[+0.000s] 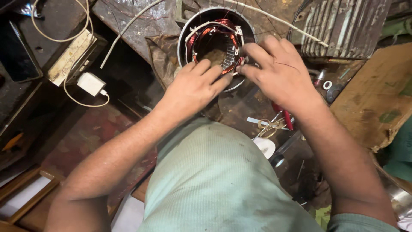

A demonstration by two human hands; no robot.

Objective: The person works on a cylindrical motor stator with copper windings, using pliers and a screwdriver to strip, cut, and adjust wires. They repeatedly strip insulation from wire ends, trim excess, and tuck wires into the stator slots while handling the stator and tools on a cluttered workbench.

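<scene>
A round metal motor stator [216, 38] with reddish copper windings and white sleeved leads sits on a dirty workbench, straight ahead. My left hand [195, 83] rests on its near rim, fingers curled against the edge. My right hand [274, 71] is beside it on the right, fingertips pinching at the winding on the near right rim. Both hands touch the stator. What the fingertips hold is hidden by the fingers.
A finned grey motor housing [343, 25] stands at the back right. Scissors [268, 126] and a red-handled tool [283, 116] lie below my right hand. A white charger plug [91, 82] with cable and a dark phone [17, 56] lie at left. A cardboard sheet [373, 99] is on the right.
</scene>
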